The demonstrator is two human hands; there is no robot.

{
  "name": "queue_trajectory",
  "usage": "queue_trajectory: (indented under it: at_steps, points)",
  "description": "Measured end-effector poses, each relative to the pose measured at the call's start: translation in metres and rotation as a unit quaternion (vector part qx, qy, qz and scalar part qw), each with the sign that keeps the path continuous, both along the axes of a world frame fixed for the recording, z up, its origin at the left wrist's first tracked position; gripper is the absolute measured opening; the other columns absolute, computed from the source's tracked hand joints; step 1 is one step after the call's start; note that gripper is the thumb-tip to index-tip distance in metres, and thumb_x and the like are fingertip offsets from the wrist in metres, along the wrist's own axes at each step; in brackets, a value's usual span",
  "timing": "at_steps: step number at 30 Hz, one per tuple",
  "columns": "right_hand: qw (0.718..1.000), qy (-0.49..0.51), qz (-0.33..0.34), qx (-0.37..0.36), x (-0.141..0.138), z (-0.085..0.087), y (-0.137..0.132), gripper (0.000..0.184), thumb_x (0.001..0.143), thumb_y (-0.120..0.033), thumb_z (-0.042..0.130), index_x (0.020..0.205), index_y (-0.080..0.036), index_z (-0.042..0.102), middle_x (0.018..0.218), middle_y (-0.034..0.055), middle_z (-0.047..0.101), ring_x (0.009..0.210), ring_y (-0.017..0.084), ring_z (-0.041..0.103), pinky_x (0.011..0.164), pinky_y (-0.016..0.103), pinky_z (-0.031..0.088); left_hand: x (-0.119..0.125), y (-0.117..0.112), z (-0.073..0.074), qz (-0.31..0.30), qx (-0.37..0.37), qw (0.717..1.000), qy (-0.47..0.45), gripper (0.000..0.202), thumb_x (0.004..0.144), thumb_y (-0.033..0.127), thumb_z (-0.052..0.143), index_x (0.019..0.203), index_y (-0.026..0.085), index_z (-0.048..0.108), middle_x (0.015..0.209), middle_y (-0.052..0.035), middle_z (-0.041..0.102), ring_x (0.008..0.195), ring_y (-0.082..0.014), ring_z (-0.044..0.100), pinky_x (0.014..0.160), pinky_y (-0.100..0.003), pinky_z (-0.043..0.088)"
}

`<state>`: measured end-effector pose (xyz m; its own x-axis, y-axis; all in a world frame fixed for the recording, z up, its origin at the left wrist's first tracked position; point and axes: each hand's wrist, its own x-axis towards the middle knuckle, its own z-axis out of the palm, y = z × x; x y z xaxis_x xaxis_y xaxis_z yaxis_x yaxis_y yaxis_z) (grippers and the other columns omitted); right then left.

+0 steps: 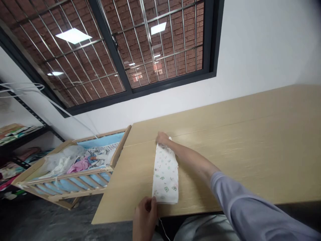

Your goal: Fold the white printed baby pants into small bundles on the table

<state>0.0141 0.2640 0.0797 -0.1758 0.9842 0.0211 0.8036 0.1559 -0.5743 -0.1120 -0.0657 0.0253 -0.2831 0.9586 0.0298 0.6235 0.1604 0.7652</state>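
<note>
A small white garment [165, 175] with a printed pattern lies folded into a long strip on the wooden table [250, 144]. My right hand [163, 138] reaches across and closes on the strip's far end, its arm in a lilac sleeve. My left hand [145, 214] pinches the near end at the table's front edge.
A wooden crib [75, 167] with a blue lining and several loose clothes stands against the table's left edge. A dark shelf with folded fabric [15, 130] is at the far left. A barred window [120, 50] is set in the white wall behind.
</note>
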Motion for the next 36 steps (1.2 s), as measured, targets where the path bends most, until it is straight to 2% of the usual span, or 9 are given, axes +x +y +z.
queue_trajectory:
  at_steps: [3,6,10,12,14,18,28,32,36]
  points:
    - [0.998,0.005,0.052,0.036,0.006,-0.001,-0.022,0.041,0.088,-0.026,0.063,0.126,-0.013,0.057,0.121,0.0193,0.068,0.105,0.029,0.068,0.082,0.033,0.052,-0.003,-0.009,0.003,0.056,0.025,0.988,0.143,0.035,0.093,0.047,0.048,0.073,0.024,0.064,0.066,-0.0027,0.070,0.061,-0.0217,0.066,0.057,-0.029,0.041]
    - [0.984,0.008,0.156,0.084,0.015,-0.007,-0.064,0.051,0.092,-0.036,0.060,0.137,-0.015,0.050,0.137,0.0192,0.059,0.118,0.031,0.062,0.094,0.038,0.050,-0.001,-0.019,0.001,0.070,0.135,0.947,0.283,0.021,0.095,0.039,0.052,0.086,0.025,0.066,0.079,-0.0032,0.074,0.073,-0.0231,0.069,0.065,-0.031,0.044]
    - [0.887,0.046,0.425,0.175,0.033,-0.023,-0.142,0.058,0.098,-0.045,0.053,0.145,-0.014,0.044,0.150,0.0205,0.048,0.135,0.030,0.050,0.108,0.042,0.042,0.019,-0.027,-0.015,-0.055,0.289,0.879,0.375,0.031,0.094,0.029,0.057,0.122,0.020,0.063,0.125,-0.0124,0.070,0.113,-0.0274,0.064,0.095,-0.039,0.044]
    - [0.836,0.058,0.515,0.181,0.044,-0.032,-0.174,0.059,0.101,-0.047,0.048,0.151,-0.015,0.041,0.157,0.0178,0.040,0.145,0.026,0.038,0.117,0.039,0.033,0.033,-0.030,-0.028,-0.076,0.289,0.867,0.399,0.043,0.094,0.026,0.056,0.136,0.018,0.056,0.139,-0.0153,0.062,0.127,-0.0299,0.057,0.103,-0.044,0.040]
    - [0.821,0.040,0.549,0.155,0.053,-0.043,-0.192,0.064,0.102,-0.050,0.044,0.156,-0.016,0.035,0.163,0.0160,0.031,0.151,0.024,0.028,0.122,0.037,0.024,0.043,-0.034,-0.040,-0.069,0.273,0.865,0.415,0.048,0.094,0.026,0.055,0.141,0.018,0.053,0.143,-0.0159,0.059,0.134,-0.0313,0.051,0.106,-0.047,0.037]
    - [0.843,-0.020,0.531,0.087,0.061,-0.061,-0.174,0.073,0.100,-0.058,0.042,0.160,-0.020,0.027,0.167,0.0131,0.019,0.155,0.025,0.016,0.126,0.042,0.013,0.047,-0.037,-0.050,-0.059,0.261,0.860,0.434,0.057,0.094,0.025,0.055,0.150,0.023,0.044,0.147,-0.0142,0.056,0.138,-0.0297,0.049,0.107,-0.047,0.034]
    - [0.946,-0.060,0.313,0.064,0.073,-0.053,-0.011,0.060,0.099,-0.042,0.049,0.154,-0.019,0.042,0.164,0.0102,0.029,0.153,0.024,0.022,0.125,0.040,0.012,0.042,-0.038,-0.051,-0.069,0.250,0.860,0.439,0.069,0.091,0.026,0.057,0.156,0.026,0.034,0.149,-0.0148,0.054,0.135,-0.0358,0.052,0.100,-0.051,0.041]
    - [0.946,-0.071,0.309,0.070,0.075,-0.049,-0.004,0.058,0.101,-0.036,0.044,0.156,-0.016,0.037,0.165,0.0097,0.026,0.154,0.022,0.019,0.125,0.039,0.009,0.042,-0.039,-0.049,-0.070,0.251,0.860,0.438,0.063,0.092,0.027,0.057,0.153,0.025,0.041,0.147,-0.0148,0.055,0.135,-0.0354,0.052,0.101,-0.051,0.039]
    - [0.951,-0.037,0.275,0.135,0.073,-0.041,-0.045,0.060,0.100,-0.033,0.046,0.154,-0.008,0.037,0.163,0.0199,0.028,0.152,0.030,0.025,0.123,0.045,0.018,0.029,-0.032,-0.044,-0.078,0.246,0.877,0.405,0.045,0.095,0.027,0.053,0.140,0.026,0.054,0.141,-0.0123,0.062,0.128,-0.0301,0.059,0.099,-0.048,0.039]
